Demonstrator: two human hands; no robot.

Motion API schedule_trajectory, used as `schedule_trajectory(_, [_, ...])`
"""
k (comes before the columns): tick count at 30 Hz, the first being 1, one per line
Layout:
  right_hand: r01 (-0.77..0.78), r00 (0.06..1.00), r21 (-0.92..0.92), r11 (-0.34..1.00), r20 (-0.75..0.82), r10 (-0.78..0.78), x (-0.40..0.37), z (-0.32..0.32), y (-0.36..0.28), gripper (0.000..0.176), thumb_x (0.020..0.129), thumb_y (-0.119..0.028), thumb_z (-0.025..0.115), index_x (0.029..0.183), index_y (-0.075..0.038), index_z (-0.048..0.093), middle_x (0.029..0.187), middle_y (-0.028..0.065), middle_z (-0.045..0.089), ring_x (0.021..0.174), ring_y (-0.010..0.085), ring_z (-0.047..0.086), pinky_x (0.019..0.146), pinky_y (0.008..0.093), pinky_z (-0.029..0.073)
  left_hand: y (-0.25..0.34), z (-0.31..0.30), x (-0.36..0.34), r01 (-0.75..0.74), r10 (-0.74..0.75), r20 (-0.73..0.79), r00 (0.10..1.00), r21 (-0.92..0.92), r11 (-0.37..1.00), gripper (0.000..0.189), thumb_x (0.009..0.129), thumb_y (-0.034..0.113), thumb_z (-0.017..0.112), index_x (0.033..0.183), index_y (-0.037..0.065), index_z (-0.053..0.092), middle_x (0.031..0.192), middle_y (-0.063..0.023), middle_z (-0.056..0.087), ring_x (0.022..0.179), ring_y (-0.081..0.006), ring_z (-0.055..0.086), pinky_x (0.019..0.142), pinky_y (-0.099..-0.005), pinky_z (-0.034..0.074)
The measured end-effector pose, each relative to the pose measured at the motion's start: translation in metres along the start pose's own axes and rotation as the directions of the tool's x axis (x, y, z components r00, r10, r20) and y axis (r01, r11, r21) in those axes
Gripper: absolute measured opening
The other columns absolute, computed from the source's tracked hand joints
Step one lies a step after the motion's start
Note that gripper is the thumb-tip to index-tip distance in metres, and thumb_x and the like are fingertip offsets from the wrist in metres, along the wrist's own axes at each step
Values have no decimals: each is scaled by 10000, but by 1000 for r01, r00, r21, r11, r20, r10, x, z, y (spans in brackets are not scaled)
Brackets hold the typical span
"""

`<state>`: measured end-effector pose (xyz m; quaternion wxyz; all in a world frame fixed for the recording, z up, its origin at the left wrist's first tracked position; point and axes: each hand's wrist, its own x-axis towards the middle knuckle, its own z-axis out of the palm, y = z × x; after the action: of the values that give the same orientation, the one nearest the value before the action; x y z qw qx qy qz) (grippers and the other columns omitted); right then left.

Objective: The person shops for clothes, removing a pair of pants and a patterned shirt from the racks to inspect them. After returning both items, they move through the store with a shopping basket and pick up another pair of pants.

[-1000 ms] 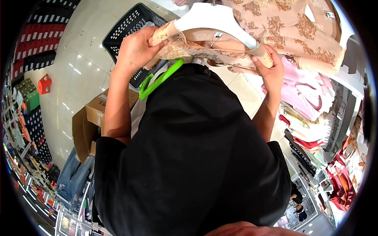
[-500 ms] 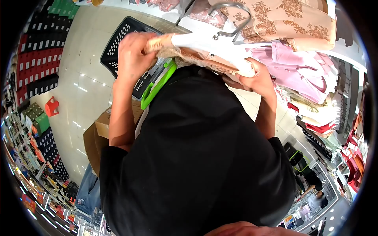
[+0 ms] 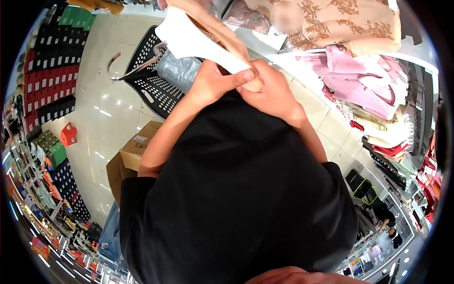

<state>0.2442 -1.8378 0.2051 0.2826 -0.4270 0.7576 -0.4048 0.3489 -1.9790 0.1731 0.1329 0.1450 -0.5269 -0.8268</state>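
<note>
A white hanger (image 3: 189, 40) with a metal hook slants across in front of my chest, its hook pointing left over the basket. Peach fabric of a garment (image 3: 229, 33) lies along the hanger's far side. My left hand (image 3: 208, 85) is closed on the hanger's near end, thumb pressed along it and fingers partly hidden beneath. Against it, my right hand (image 3: 273, 92) is closed on peach fabric at that same end. The two hands touch. How much of the garment sits on the hanger is hidden.
A black perforated basket (image 3: 147, 94) holding a grey plastic bag (image 3: 178, 69) stands on the floor ahead left. Near my left arm is an open cardboard box (image 3: 136, 147). Patterned peach clothing (image 3: 350, 26) and pink garments (image 3: 357, 83) hang ahead right. Stacked shoe boxes (image 3: 49, 87) line the left.
The hanger has turned, its hook swinging from the upper right to the left. My hands, apart before, have come together at one end. The green-edged item by my left wrist is out of sight.
</note>
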Motion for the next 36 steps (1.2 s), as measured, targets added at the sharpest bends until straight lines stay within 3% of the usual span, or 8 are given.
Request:
schedule_trajectory(7, [293, 941, 47, 955, 164, -297, 12, -9, 0, 495, 804, -235, 748, 1186, -13, 525, 1007, 142, 590, 847, 322, 595, 741, 375, 494, 15, -2, 5, -78, 53, -162, 985, -153, 985, 501, 797, 6, 715, 1243, -33, 490, 1032, -58, 612, 938, -141, 599, 842, -296, 498])
schedule_trajectory(14, [236, 972, 210, 949, -39, -233, 23, -23, 23, 485, 880, -208, 710, 1294, -29, 532, 1075, 85, 592, 797, 149, 592, 698, 255, 479, 62, -45, 14, -81, 79, 17, 997, 249, 965, 616, 707, 16, 751, 1264, -63, 501, 1192, -110, 608, 1093, -199, 587, 963, -332, 457])
schedule_trajectory(20, [234, 787, -287, 929, -505, -355, 35, -48, 30, 732, 719, -40, 759, 1382, -50, 449, 1254, 146, 513, 1073, 225, 526, 881, 340, 456, 100, -66, 12, 3, -189, 279, 941, 554, 833, 483, 681, -2, 639, 1160, 10, 585, 1030, -75, 630, 947, -153, 580, 879, -305, 472])
schedule_trajectory(24, [309, 613, -500, 809, -546, -571, 41, -56, 34, 767, 672, -6, 767, 1366, -24, 442, 1211, 124, 527, 1179, 272, 457, 1018, 380, 381, 95, -61, 12, 120, -381, 342, 859, 588, 800, 477, 626, -17, 585, 1103, -8, 589, 945, -91, 628, 916, -161, 580, 854, -298, 479])
schedule_trajectory(26, [234, 708, -619, 750, -419, -568, 37, -63, 24, 752, 655, -16, 765, 1345, -28, 467, 1204, 119, 547, 1168, 281, 472, 1027, 396, 377, 97, -56, 15, 208, -525, 342, 780, 649, 732, 467, 580, 7, 601, 1047, -9, 612, 891, -101, 627, 866, -195, 590, 808, -313, 486])
schedule_trajectory(31, [241, 928, -584, 775, -95, -360, 27, -62, 56, 428, 641, -72, 757, 1057, -55, 657, 1050, 74, 671, 1011, 267, 601, 938, 388, 459, 91, -54, 17, 95, -524, 452, 722, 685, 722, 455, 560, 20, 592, 1014, -6, 613, 873, -116, 635, 806, -209, 602, 775, -331, 488])
schedule_trajectory(34, [-10, 982, -476, 879, -170, -80, 16, -58, 35, 322, 705, -122, 778, 1000, -51, 669, 911, 108, 690, 848, 266, 659, 776, 346, 518, 113, -38, 20, 290, -707, 141, 694, 843, 453, 409, 612, 28, 592, 1020, 18, 624, 774, -107, 642, 714, -202, 621, 691, -306, 504])
schedule_trajectory(36, [-149, 964, -341, 928, -260, 59, 12, -60, 42, 323, 756, -209, 800, 996, -40, 665, 852, 128, 699, 719, 238, 679, 677, 313, 523, 83, -60, 17, 85, -349, 120, 929, 850, 520, 365, 707, 62, 667, 1065, 10, 621, 791, -93, 642, 701, -171, 621, 660, -288, 507])
